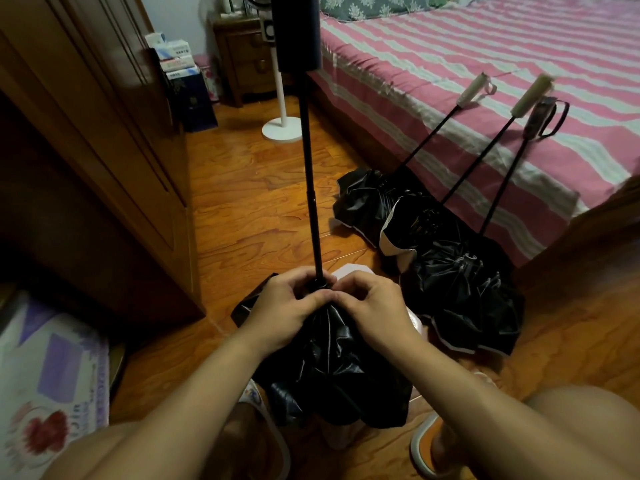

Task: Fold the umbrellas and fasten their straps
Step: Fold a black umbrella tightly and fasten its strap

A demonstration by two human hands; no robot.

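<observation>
A black umbrella (332,372) stands between my knees, canopy down on the floor, its extended shaft (310,188) rising to a dark handle (298,32) at the top. My left hand (284,306) grips the gathered canopy just below the shaft. My right hand (372,303) pinches the fabric beside it, thumbs nearly touching. Three more collapsed umbrellas lie at the right with shafts leaning on the bed: one (363,199) with a white handle, a second (415,230) with a white handle, a third (464,299) with a dark strapped handle.
A bed (485,57) with a pink-striped sheet fills the right. A wooden wardrobe (86,133) stands at left, a white fan base (282,128) behind the shaft, and a nightstand (242,60) beyond. A printed bag (48,375) sits at lower left. Wooden floor (249,202) lies between.
</observation>
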